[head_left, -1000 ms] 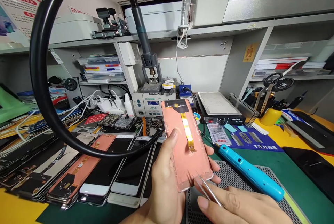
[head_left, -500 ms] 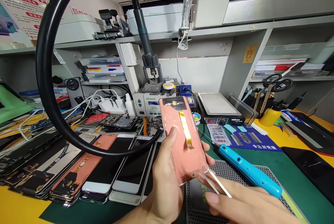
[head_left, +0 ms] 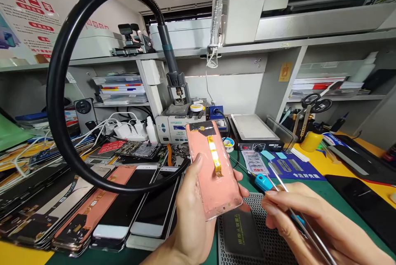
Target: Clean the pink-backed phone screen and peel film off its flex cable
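Note:
Wrapped around a phone screen panel (head_left: 206, 191), my left hand (head_left: 192, 211) keeps it tilted up, its salmon-coloured back towards me. A gold ribbon cable (head_left: 214, 158) runs down the middle of that back, and a black strip crosses its top. My right hand (head_left: 303, 215) pinches a pair of metal tweezers (head_left: 292, 201) to the right of the panel, apart from it. The tweezers' tips point up and left, spread a little. Behind that hand lies a blue pen-like tool (head_left: 264, 182), largely covered by the fingers.
Several phones and screens (head_left: 122, 203) lie in a row at the left. A black flexible hose (head_left: 55, 92) loops over them. A perforated black mat (head_left: 225, 240) lies below my hands. Behind stand a hot-air station (head_left: 173, 129) and a flat heating plate (head_left: 255, 127).
My right hand with the tweezers has drawn away from the panel's lower edge to the right, the tips now pointing up. The panel stays in my left hand. The view has shifted slightly.

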Tool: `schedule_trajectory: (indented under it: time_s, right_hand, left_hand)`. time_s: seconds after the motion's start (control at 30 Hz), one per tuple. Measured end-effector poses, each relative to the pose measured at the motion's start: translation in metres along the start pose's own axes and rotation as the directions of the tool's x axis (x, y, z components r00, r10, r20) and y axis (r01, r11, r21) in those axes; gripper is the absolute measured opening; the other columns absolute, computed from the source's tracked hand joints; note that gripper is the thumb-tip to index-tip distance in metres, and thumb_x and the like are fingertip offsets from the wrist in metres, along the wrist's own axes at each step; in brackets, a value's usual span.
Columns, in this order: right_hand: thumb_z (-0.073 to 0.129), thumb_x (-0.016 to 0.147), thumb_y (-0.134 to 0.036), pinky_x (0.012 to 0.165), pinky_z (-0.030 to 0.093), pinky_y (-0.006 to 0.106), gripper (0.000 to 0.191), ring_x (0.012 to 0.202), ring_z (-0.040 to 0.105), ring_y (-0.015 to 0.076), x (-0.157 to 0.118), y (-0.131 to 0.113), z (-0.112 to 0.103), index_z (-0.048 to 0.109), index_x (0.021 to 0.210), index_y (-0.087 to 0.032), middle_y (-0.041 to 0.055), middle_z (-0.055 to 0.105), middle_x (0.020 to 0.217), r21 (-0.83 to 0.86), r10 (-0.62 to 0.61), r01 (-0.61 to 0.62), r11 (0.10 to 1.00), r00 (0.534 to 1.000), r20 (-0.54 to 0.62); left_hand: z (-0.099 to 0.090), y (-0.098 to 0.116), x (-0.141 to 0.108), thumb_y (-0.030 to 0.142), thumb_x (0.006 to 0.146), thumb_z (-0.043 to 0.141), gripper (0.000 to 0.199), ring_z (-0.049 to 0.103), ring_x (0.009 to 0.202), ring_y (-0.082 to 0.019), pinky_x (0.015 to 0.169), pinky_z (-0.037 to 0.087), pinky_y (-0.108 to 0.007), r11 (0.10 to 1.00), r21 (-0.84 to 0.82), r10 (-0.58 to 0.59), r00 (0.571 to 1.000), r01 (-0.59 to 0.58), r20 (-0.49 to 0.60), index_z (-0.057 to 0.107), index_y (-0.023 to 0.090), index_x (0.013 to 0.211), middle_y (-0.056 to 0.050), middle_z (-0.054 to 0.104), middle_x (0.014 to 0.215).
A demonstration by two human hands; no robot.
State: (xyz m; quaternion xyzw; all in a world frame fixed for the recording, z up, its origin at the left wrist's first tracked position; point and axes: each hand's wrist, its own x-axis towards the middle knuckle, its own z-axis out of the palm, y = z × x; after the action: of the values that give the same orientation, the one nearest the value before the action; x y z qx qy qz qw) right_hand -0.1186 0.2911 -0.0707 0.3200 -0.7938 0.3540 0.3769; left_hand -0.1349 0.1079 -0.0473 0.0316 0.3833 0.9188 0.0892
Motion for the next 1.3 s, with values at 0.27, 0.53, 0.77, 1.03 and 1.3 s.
schedule_trajectory:
  time_s: [0.27,0.53,0.77,1.03,1.3]
  right_hand:
    - [0.059,0.082,0.000,0.057,0.055,0.019,0.028,0.062,0.067,0.0128,0.009,-0.003,0.006,0.065,0.105,-0.015,0.0041,0.072,0.076,0.101,-0.026,0.034,0.994,0.996,-0.086]
    - [0.055,0.092,-0.012,0.063,0.059,0.022,0.022,0.068,0.073,0.0160,0.010,0.001,0.000,0.065,0.111,-0.017,0.0064,0.076,0.086,0.209,0.196,-0.199,0.958,0.980,0.031]
    - [0.056,0.095,-0.019,0.052,0.055,0.024,0.023,0.056,0.067,0.0146,0.005,0.009,0.007,0.067,0.115,-0.024,0.0027,0.074,0.080,0.280,0.293,-0.266,0.923,0.954,-0.059]
    - [0.065,0.091,-0.033,0.055,0.054,0.030,0.015,0.060,0.066,0.0176,0.020,0.036,-0.012,0.073,0.091,-0.020,0.0018,0.070,0.072,0.320,0.506,-0.432,0.843,0.840,-0.198]
    - [0.064,0.095,-0.029,0.070,0.060,0.035,0.022,0.082,0.069,0.0174,0.097,0.129,-0.077,0.064,0.111,-0.014,0.0049,0.069,0.102,0.463,0.710,-0.544,0.700,0.593,-0.379]
  left_hand:
    - [0.008,0.006,0.000,0.037,0.094,0.048,0.037,0.070,0.075,-0.030,0.067,0.057,-0.042,0.997,0.071,-0.037,0.994,0.044,-0.099,0.070,0.011,0.107,-0.014,0.075,0.085]
    - [-0.002,0.008,0.010,0.049,0.095,0.042,0.055,0.071,0.081,-0.034,0.083,0.056,-0.050,0.988,0.031,-0.152,0.988,0.151,0.036,0.077,0.007,0.097,-0.019,0.076,0.090]
    - [-0.005,0.012,0.018,0.045,0.097,0.039,0.054,0.068,0.078,-0.036,0.076,0.054,-0.055,0.987,0.080,-0.139,0.990,0.136,0.034,0.069,0.002,0.107,-0.023,0.073,0.087]
    - [-0.004,0.011,0.018,0.043,0.094,0.047,0.049,0.068,0.076,-0.036,0.076,0.053,-0.055,0.990,0.113,-0.078,0.997,0.079,-0.015,0.060,0.003,0.118,-0.024,0.073,0.091]
    - [0.005,0.011,0.008,0.042,0.091,0.050,0.043,0.068,0.072,-0.035,0.072,0.054,-0.055,0.988,0.117,-0.100,0.995,0.101,-0.019,0.067,0.005,0.104,-0.022,0.073,0.086]
